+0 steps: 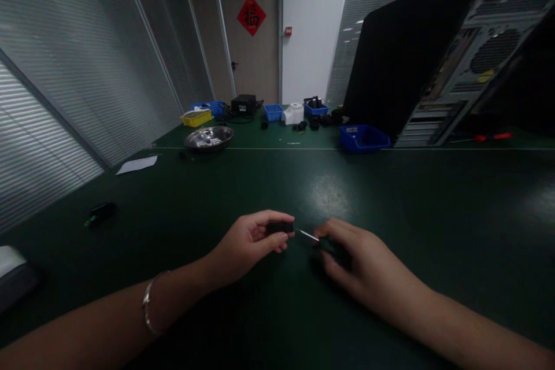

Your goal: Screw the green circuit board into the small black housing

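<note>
My left hand (249, 241) pinches a small black part (280, 227) between thumb and fingers, just above the dark green table (390, 202). My right hand (362, 263) grips a dark-handled screwdriver (309, 235), whose thin metal shaft points left and its tip meets the black part. Both hands rest low over the table's near middle. A silver bracelet (148, 306) sits on my left wrist. The screwdriver's handle is mostly hidden inside my right hand.
An open computer case (472, 52) stands at the back right with a blue bin (363, 138) beside it. A steel bowl (208, 137), yellow and blue bins and black devices line the far edge. A paper sheet (137, 165) and a small black object (100, 212) lie left.
</note>
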Demonstrator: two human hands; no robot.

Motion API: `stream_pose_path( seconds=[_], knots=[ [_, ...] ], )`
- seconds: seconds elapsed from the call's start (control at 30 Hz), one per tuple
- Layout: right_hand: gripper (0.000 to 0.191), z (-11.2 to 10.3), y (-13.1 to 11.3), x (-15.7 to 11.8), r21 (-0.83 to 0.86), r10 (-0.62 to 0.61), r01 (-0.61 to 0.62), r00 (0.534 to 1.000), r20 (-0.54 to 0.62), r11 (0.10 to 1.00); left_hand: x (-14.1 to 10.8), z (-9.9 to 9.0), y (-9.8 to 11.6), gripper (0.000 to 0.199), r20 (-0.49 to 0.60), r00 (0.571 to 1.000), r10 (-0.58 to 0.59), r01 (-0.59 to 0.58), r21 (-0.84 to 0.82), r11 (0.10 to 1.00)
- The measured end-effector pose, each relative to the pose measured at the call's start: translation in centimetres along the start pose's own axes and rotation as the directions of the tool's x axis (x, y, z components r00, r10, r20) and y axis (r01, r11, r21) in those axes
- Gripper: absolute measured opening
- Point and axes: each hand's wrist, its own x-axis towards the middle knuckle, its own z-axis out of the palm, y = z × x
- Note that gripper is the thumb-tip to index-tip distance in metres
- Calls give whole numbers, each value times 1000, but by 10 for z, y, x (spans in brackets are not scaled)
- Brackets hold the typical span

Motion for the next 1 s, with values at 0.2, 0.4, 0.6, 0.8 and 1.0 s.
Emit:
stream_pose_path(
  seconds=[0.2,0.4,0.6,0.8,1.0],
  knots=[
    [18,2,-10,-6,151,-311,361,909,-278,920,-7,7,-2,36,90,996,21,-23,23,999],
    [21,10,-7,-11,47,-386,403,900,-203,914,-17,12,5,33,166,976,142,-194,361,912],
    [23,6,-13,-12,-109,-472,459,863,-182,882,-19,12,7,33,169,961,221,-272,404,873],
    [22,7,-18,-12,-182,-569,540,799,-196,821,-19,10,8,37,204,952,227,-297,440,847],
    [29,2,-21,-16,-303,-668,611,731,-137,731,-20,10,8,36,257,933,253,-348,465,814]
  ],
)
